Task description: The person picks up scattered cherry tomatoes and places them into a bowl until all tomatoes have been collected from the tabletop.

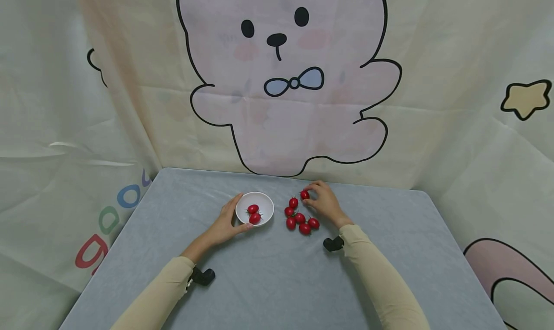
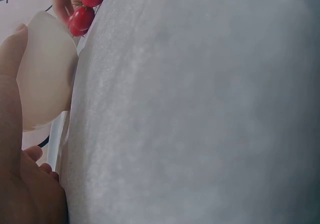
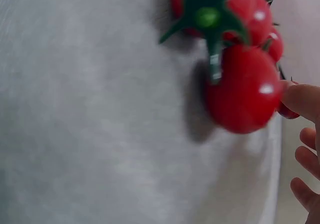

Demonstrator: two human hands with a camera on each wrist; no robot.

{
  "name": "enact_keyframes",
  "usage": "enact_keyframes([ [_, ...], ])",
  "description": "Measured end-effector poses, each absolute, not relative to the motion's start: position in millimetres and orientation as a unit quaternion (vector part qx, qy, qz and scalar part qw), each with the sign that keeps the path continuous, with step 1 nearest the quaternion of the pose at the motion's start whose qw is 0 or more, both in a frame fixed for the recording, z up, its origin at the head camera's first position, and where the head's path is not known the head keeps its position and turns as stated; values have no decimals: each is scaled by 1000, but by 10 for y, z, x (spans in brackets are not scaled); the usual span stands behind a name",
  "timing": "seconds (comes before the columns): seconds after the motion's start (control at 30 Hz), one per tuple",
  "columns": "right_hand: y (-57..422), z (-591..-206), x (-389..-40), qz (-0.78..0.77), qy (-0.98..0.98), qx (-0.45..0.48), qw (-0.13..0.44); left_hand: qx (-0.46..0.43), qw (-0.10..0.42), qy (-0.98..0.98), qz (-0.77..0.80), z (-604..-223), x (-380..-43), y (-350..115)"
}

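Head view, nearest first: a left sleeve (image 1: 151,296) and a right sleeve (image 1: 385,282), both pale yellow, rise from the bottom edge, a small black device (image 1: 204,276) at the left wrist and another black device (image 1: 333,244) at the right. Left of the frame's centre, below mid-height, the left hand (image 1: 222,225) grips the side of a white bowl (image 1: 241,219), with thumb and fingers spread around it; two red tomatoes (image 1: 254,218) lie inside. Just right of centre, six more loose tomatoes (image 1: 300,218) sit clustered on the grey table (image 1: 264,282). At the cluster's upper end, the right hand (image 1: 325,204) pinches a single tomato (image 1: 305,195) between thumb and fingers; in the right wrist view, that hand shows at the right edge, beyond a large, blurred tomato. Behind the table hangs a pale curtain (image 1: 433,80) with a cartoon animal (image 1: 281,108) at top centre, and a yellow star (image 1: 525,100) at the upper right.
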State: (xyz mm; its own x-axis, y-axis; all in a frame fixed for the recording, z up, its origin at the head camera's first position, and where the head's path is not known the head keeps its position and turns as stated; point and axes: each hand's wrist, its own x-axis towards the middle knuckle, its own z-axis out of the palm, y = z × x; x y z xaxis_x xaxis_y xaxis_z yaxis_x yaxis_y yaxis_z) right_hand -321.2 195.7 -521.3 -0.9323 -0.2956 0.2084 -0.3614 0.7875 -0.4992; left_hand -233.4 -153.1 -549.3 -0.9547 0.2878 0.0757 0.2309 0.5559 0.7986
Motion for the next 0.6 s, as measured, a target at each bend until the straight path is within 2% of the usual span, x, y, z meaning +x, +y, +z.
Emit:
enact_keyframes([
  [0.17,1933,-5143,-3233,275,-939,187,81,144,31,882,449,-5496,-2329,-1533],
  [0.6,1764,-4963,-3182,279,-931,219,84,147,26,884,443,-5512,-2343,-1537],
])
